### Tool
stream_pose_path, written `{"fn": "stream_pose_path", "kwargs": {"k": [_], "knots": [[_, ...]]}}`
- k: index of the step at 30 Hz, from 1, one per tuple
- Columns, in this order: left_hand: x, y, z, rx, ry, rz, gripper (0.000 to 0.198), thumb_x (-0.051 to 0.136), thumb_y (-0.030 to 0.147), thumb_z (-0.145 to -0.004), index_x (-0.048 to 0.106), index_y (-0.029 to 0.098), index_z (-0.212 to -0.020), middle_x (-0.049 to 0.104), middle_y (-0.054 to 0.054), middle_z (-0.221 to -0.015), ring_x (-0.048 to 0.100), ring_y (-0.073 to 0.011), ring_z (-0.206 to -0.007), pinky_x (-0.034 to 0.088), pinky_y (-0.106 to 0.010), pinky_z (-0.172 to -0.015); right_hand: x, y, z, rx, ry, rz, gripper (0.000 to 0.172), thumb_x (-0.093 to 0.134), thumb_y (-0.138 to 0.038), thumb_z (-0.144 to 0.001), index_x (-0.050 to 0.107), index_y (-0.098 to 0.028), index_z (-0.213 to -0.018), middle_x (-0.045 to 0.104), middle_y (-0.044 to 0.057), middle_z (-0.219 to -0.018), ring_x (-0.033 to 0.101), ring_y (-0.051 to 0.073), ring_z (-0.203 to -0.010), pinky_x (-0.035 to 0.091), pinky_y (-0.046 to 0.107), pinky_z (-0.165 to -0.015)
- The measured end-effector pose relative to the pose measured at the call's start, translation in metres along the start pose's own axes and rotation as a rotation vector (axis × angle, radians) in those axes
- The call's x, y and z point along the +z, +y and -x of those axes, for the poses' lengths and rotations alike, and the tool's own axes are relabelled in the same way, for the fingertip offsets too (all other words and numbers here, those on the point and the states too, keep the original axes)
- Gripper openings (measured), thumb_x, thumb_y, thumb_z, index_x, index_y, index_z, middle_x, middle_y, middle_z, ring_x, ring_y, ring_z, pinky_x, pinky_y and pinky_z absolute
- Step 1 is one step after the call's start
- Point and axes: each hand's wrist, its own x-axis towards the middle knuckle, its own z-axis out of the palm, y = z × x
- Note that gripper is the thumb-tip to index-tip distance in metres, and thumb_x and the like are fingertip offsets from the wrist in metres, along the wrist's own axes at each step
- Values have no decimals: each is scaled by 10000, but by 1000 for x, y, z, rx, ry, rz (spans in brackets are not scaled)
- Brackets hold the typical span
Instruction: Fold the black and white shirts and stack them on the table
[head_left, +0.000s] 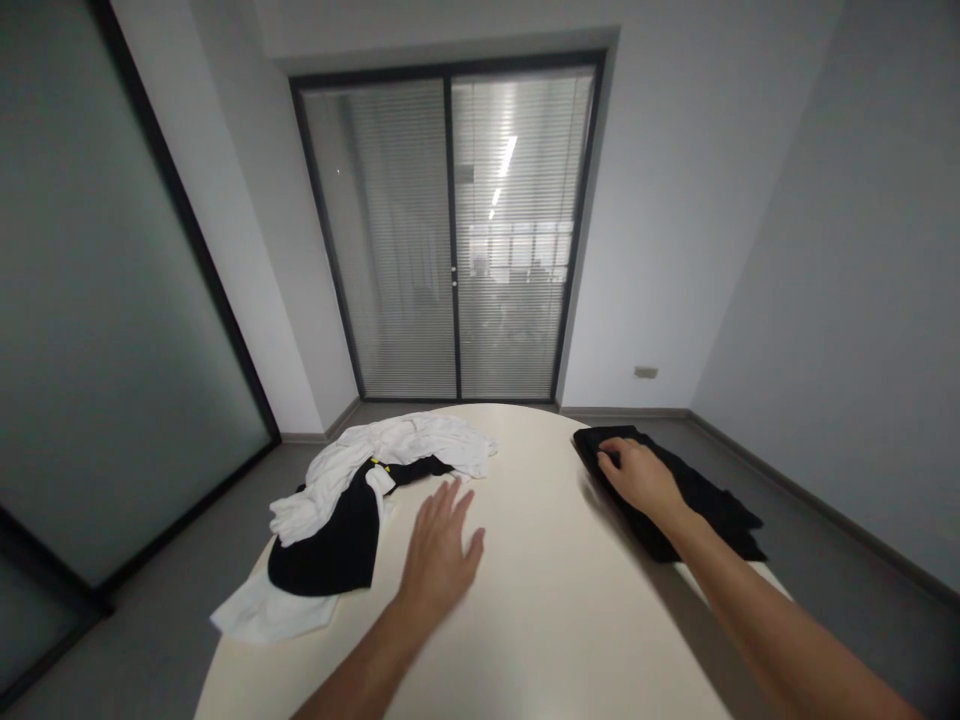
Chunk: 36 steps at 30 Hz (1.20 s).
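Note:
My left hand [441, 550] hovers over the table with its fingers spread, holding nothing. It is just right of a loose pile of clothes. In that pile are a crumpled white garment [420, 438] and a black piece of cloth [330, 550], with small yellow marks near its upper edge. Another white cloth [277, 612] sticks out beneath, over the table's left edge. On the right, a folded black garment [705, 490] lies flat, its near end at the table's edge. My right hand [637, 475] rests on its far left part, thumb and curved fingers apart; the fingertips are partly hidden.
The pale table [540, 600] has a rounded far end. Behind it stand glass doors [450, 250] with blinds in a dark frame. A frosted glass panel [97, 300] is on the left. Grey floor [172, 540] shows on both sides, and a socket [645, 372] is low on the wall.

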Motion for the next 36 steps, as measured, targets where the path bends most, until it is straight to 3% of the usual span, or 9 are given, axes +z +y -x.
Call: {"fn": "stream_pose_path", "kwargs": {"k": [3, 7, 10, 13, 18, 24, 27, 32, 36], "knots": [[-28, -49, -13, -280, 221, -180, 431, 509, 314, -937, 600, 162, -1330, 356, -160, -1573, 330, -363, -1440, 308, -542, -1154, 6, -35, 31, -80, -104, -122, 307, 461, -375, -926, 690, -210, -1048, 718, 94, -1054, 669, 238, -912, 464, 310, -757], [-51, -109, -12, -613, 295, -295, 443, 504, 352, -940, 605, 169, -1331, 395, -197, -1535, 345, -410, -1414, 292, -603, -1120, 24, -55, 66, -43, -179, -234, 285, 461, -394, -932, 691, -232, -977, 728, 58, -868, 660, 198, -724, 415, 280, -643], [-50, -131, -7, -665, 301, -260, 434, 443, 305, -954, 618, 91, -1288, 509, -228, -1424, 426, -401, -1351, 308, -605, -1107, 36, -50, 78, -54, -167, -322, 304, 454, -412, -928, 690, -223, -962, 727, 63, -878, 663, 210, -758, 439, 289, -676], [-46, -134, -6, -615, 331, -236, 412, 407, 231, -947, 625, 58, -1250, 562, -218, -1348, 480, -351, -1301, 339, -537, -1112, 39, -42, 82, -102, -186, -425, 327, 433, -422, -932, 684, -213, -953, 723, 60, -875, 660, 221, -782, 459, 309, -713], [-50, -123, -13, -443, 378, -175, 394, 393, 166, -928, 634, 120, -1236, 589, -159, -1312, 504, -290, -1263, 356, -470, -1125, 36, -41, 84, -132, -209, -494, 351, 438, -446, -925, 685, -196, -929, 720, 66, -865, 650, 229, -776, 471, 331, -737], [-49, -92, -16, -108, 239, -59, 296, 453, 156, -919, 722, 230, -1016, 706, -47, -1130, 598, -218, -1134, 358, -435, -1139, 38, -42, 85, -136, -211, -507, 336, 444, -434, -930, 684, -199, -929, 714, 60, -871, 638, 223, -772, 464, 332, -740], [-42, -60, -13, 144, 123, 57, 317, 443, 115, -910, 722, 231, -1008, 715, -59, -1096, 615, -221, -1091, 374, -491, -1111, 39, -41, 85, -146, -210, -517, 330, 449, -434, -931, 685, -204, -920, 713, 56, -862, 637, 225, -765, 462, 334, -734], [-33, 10, 4, 508, -219, 200, 292, 452, 153, -967, 730, 241, -992, 734, -44, -1103, 656, -183, -1031, 502, -344, -925, 34, -46, 87, -180, -230, -529, 370, 446, -474, -947, 684, -192, -981, 697, 66, -844, 627, 225, -738, 473, 351, -712], [-34, 43, 15, 574, -374, 239, 272, 498, 288, -981, 667, 251, -1190, 750, -27, -1053, 695, -178, -948, 525, -309, -889, 27, -61, 96, -312, -253, -575, 418, 447, -489, -968, 678, -186, -1139, 700, 109, -984, 643, 240, -861, 504, 377, -807]]}}
